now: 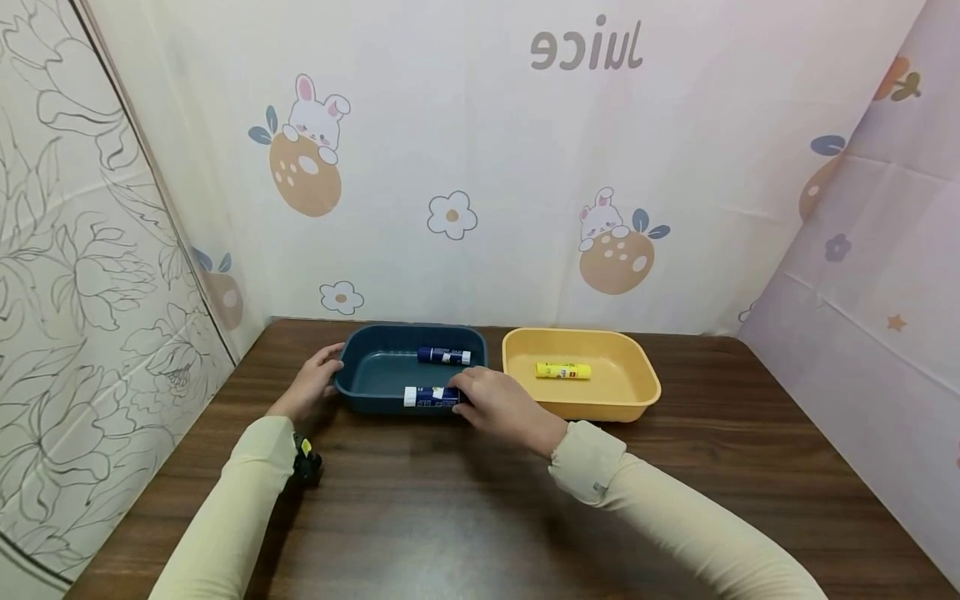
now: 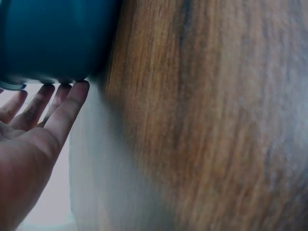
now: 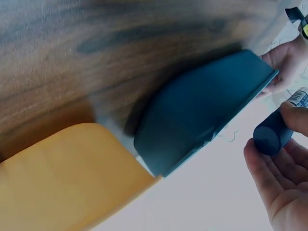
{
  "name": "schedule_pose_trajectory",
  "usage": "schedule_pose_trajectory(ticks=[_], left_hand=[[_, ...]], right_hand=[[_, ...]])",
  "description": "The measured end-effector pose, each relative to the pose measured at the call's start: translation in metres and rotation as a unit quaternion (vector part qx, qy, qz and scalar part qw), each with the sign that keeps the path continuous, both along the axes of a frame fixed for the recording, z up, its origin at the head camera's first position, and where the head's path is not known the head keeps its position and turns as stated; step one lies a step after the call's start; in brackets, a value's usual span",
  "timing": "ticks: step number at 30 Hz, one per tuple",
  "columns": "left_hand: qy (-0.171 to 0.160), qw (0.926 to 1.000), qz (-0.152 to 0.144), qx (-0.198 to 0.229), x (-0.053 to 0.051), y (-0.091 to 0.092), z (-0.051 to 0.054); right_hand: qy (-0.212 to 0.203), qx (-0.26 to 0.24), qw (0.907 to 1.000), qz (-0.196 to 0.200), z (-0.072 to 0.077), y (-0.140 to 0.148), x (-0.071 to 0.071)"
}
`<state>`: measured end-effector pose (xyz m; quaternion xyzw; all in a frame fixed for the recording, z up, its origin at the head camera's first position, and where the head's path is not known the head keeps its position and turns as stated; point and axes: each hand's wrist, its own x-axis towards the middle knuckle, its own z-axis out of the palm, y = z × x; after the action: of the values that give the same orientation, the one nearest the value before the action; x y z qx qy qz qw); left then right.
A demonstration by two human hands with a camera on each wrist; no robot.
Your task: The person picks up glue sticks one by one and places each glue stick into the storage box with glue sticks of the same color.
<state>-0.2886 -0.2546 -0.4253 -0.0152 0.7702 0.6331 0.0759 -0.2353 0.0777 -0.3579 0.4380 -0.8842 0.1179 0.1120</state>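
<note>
My right hand (image 1: 498, 404) holds a dark blue glue stick (image 1: 431, 397) with a white end by its dark end, over the front rim of the dark teal tray (image 1: 367, 401). In the right wrist view, the thumb and fingers pinch the glue stick (image 3: 274, 132) above the tray's edge. Another blue glue stick (image 1: 444, 356) lies inside that tray. At the tray's left end is my left hand (image 1: 311, 383). Its fairly straight fingers (image 2: 62, 113) touch the outer wall in the left wrist view.
A yellow tray (image 1: 585, 411) stands close to the right of the teal one, with a yellow glue stick (image 1: 562, 371) lying in it. Both trays are near the back edge of the brown wooden table (image 1: 450, 517). A patterned curtain (image 1: 480, 150) hangs behind.
</note>
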Motion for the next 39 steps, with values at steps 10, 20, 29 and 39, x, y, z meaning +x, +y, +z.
schedule_pose_trajectory(ticks=[10,20,29,39], left_hand=[[-0.005,1.0000,0.005,0.000,-0.001,-0.001,-0.001],[-0.014,0.9999,0.005,0.003,-0.001,-0.001,0.001],[-0.008,1.0000,0.003,-0.001,0.001,-0.002,0.001],[-0.008,1.0000,0.001,0.004,0.000,-0.002,0.001]], right_hand=[[0.003,-0.019,0.9995,-0.027,0.001,-0.002,-0.021],[0.003,-0.020,0.9983,-0.054,-0.004,-0.009,-0.040],[-0.030,-0.021,0.9956,-0.086,-0.012,-0.018,-0.060],[-0.055,0.006,0.9913,-0.119,-0.018,-0.023,-0.074]])
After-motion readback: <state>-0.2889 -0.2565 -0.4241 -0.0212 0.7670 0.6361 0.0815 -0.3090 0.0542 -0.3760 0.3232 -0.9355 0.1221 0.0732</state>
